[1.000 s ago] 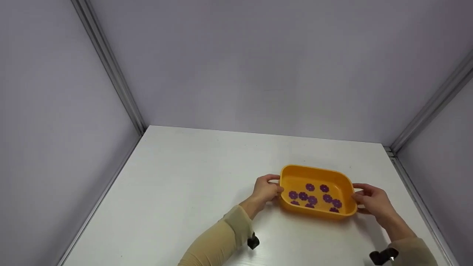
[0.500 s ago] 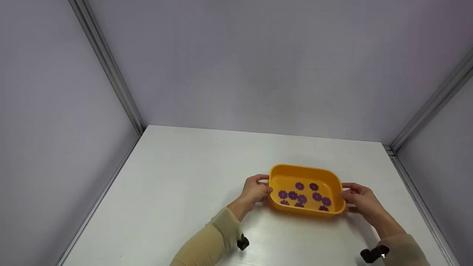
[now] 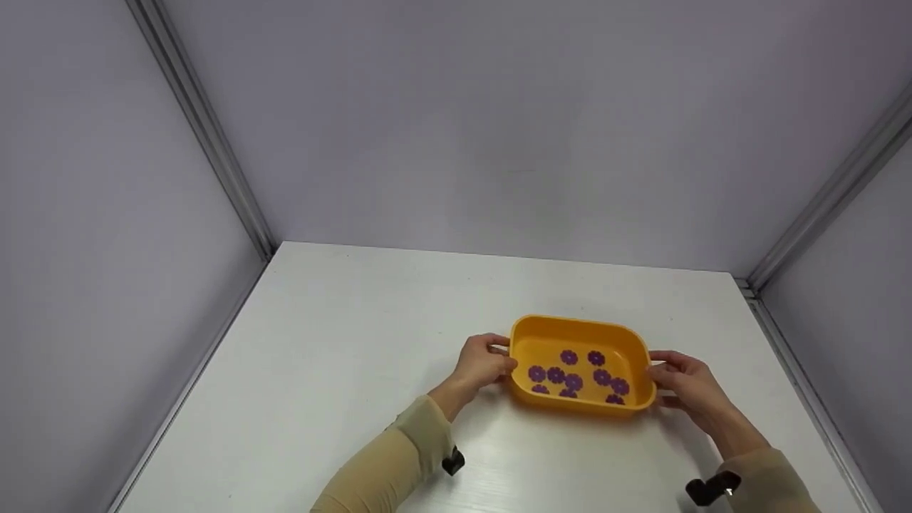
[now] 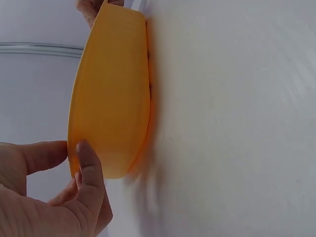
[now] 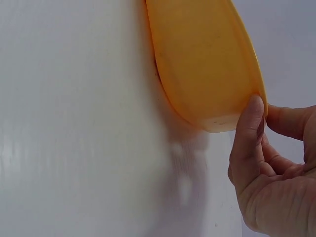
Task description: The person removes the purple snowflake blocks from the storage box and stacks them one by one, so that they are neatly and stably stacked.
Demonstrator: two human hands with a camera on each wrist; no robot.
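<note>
An orange rectangular tray (image 3: 581,404) sits low on the white table (image 3: 356,356), right of centre; I cannot tell if it touches the tabletop. Several purple flower-shaped pieces (image 3: 573,375) lie inside it. My left hand (image 3: 484,363) pinches the tray's left end, thumb and fingers on the rim. My right hand (image 3: 677,379) pinches the right end the same way. The left wrist view shows the tray's outer wall (image 4: 111,98) with my left hand (image 4: 76,158) on its edge. In the right wrist view my right hand (image 5: 261,111) clasps the tray's rim (image 5: 207,64).
Grey walls with metal corner rails (image 3: 206,135) enclose the table on the left, back and right. The table's right edge (image 3: 798,370) runs close to my right hand. Bare white tabletop stretches to the left of the tray.
Both hands have carried the tray a short way to the left across the table. Their hold on its two ends is unchanged.
</note>
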